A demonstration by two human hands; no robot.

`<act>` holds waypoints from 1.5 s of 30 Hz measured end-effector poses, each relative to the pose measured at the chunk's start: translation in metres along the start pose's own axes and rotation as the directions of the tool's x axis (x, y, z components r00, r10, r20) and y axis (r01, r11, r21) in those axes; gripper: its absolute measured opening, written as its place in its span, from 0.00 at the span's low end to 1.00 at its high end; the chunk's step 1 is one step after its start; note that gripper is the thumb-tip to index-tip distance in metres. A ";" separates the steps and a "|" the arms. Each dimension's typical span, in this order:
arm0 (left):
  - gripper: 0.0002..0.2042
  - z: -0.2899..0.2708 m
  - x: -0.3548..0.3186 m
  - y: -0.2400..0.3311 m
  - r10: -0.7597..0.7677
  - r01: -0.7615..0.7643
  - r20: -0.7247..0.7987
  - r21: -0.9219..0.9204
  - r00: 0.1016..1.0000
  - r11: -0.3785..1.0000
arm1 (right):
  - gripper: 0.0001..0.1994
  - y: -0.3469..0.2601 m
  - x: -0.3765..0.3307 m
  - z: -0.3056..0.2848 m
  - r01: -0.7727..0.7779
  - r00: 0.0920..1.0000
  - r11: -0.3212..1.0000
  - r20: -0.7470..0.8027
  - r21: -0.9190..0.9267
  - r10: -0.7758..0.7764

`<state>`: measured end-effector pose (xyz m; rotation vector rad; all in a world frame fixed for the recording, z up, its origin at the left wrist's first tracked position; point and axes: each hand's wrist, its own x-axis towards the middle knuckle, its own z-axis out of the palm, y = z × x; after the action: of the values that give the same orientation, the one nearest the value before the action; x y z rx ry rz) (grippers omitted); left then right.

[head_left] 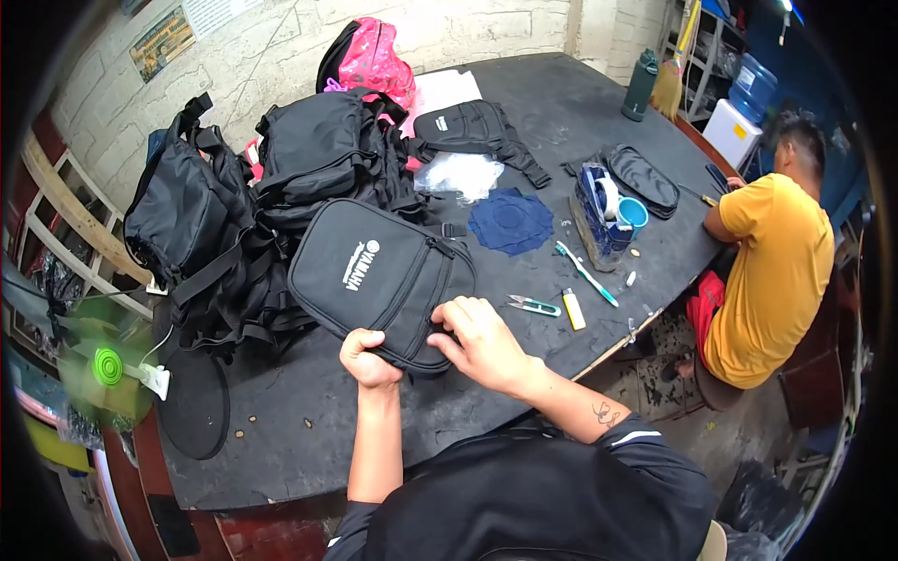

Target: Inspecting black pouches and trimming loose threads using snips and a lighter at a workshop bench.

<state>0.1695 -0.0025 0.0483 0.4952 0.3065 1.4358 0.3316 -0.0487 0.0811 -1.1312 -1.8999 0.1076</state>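
A small black zippered bag [346,245] with white lettering on its front is tilted up before me, over the near part of the table. At its lower edge, my left hand [372,361] grips it, thumb on the front and the other fingers hidden underneath. My right hand [486,344] is closed at the bag's lower right side, fingers curled against the zippered edge; whether they pinch a zipper pull is too small to tell. Close to the right hand lie teal-handled thread snips [535,306] and a yellow lighter [572,309].
Black bags [313,140] are heaped at left on the dark table [449,411]. Beyond lie navy fabric pieces [511,222] and clear plastic [458,176]. A toothbrush [586,273] lies beside a tape dispenser [599,220]. A person in yellow [772,271] sits right; a green fan [108,367] spins left.
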 end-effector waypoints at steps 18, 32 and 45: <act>0.24 -0.017 0.010 -0.009 -0.061 0.060 -0.002 0.161 0.998 0.985 | 0.08 0.026 0.011 -0.015 0.242 0.970 0.969 0.019 0.053 -0.243; 0.24 -0.015 0.005 -0.006 -0.114 0.122 -0.073 0.113 0.991 0.986 | 0.07 0.032 0.008 -0.016 0.150 0.978 0.976 -0.120 -0.158 -0.170; 0.25 -0.027 0.003 0.002 -0.167 0.172 -0.126 0.032 0.978 0.985 | 0.14 0.222 -0.112 -0.059 -0.709 0.638 0.277 -0.422 -0.648 0.644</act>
<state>0.1550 0.0048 0.0269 0.4060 0.4680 1.2975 0.5418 -0.0237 -0.0617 -2.5034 -1.1923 -0.3409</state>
